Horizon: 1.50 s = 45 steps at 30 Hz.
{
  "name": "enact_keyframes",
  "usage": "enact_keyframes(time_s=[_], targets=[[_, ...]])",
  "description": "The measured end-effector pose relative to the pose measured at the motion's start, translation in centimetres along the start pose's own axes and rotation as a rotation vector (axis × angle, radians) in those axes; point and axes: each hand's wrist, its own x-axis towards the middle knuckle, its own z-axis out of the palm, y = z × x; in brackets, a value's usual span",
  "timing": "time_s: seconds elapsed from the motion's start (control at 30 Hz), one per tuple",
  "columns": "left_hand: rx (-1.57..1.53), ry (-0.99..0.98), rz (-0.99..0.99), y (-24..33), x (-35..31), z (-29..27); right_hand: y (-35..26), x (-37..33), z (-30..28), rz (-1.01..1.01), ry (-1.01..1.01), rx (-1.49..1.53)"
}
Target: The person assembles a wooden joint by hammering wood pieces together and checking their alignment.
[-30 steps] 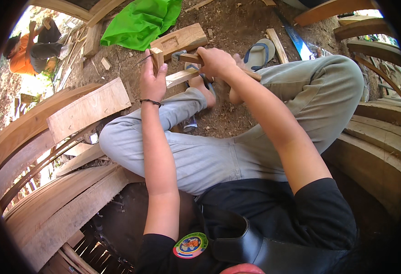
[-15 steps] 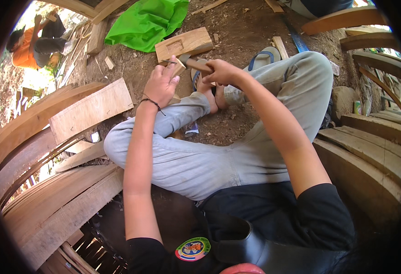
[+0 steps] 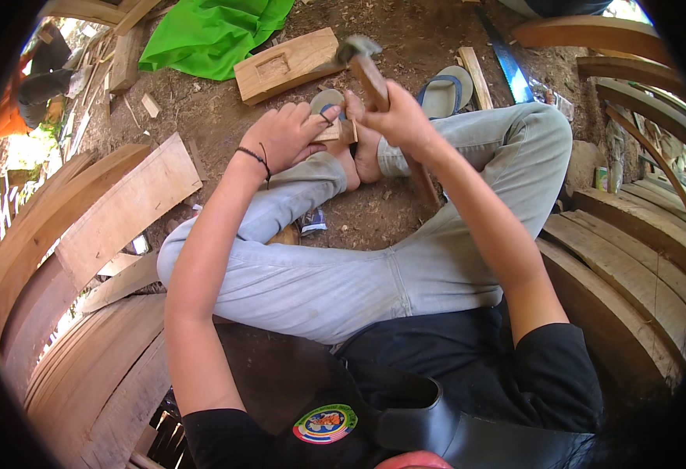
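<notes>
My right hand (image 3: 404,121) grips a hammer by its wooden handle (image 3: 369,82). The hammer head (image 3: 357,48) is raised and tilted away from me, a little blurred, and the handle's lower end slants down past my wrist. My left hand (image 3: 284,134) is closed on a small pale wood piece (image 3: 332,133), below the hammer head and close to my feet. The fingers cover part of that piece, so its full shape is hidden. Just beyond my hands, a thick wooden block (image 3: 288,66) with a rectangular recess lies on the dirt.
A green cloth (image 3: 210,35) lies at the far left. Near my feet are sandals (image 3: 446,92), a wood strip (image 3: 476,78) and a blue saw blade (image 3: 507,66). Curved planks (image 3: 93,352) crowd my left; more boards (image 3: 624,266) flank my right. A person in orange (image 3: 11,102) sits far left.
The hammer has swung up and away from the left hand, its head now higher and to the right. My left hand has lowered slightly with the wood piece. The view has shifted a little.
</notes>
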Motion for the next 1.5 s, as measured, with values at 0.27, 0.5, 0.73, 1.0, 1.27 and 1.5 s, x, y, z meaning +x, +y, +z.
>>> enact_keyframes(time_s=[0.27,0.5,0.73,1.0,1.27,1.5], targets=[[-0.032,0.230,0.087,0.5,1.5,2.2,5.7,-1.5,2.0,0.118,-0.074,-0.215],[0.003,0.292,0.024,1.1,1.6,3.4,6.8,-1.2,2.6,0.093,-0.045,-0.069],[0.000,0.278,-0.008,1.4,1.1,4.1,6.3,-1.2,2.1,0.172,-0.066,-0.154],[0.108,0.291,-0.056,2.4,1.4,4.0,3.7,-1.4,1.7,0.139,0.118,-0.066],[0.274,0.288,-0.110,2.8,1.4,4.8,-4.3,-1.8,1.5,-0.081,0.072,-0.211],[0.167,0.300,-0.157,3.3,0.9,5.1,-2.2,-0.9,3.7,-0.188,0.097,-0.296]])
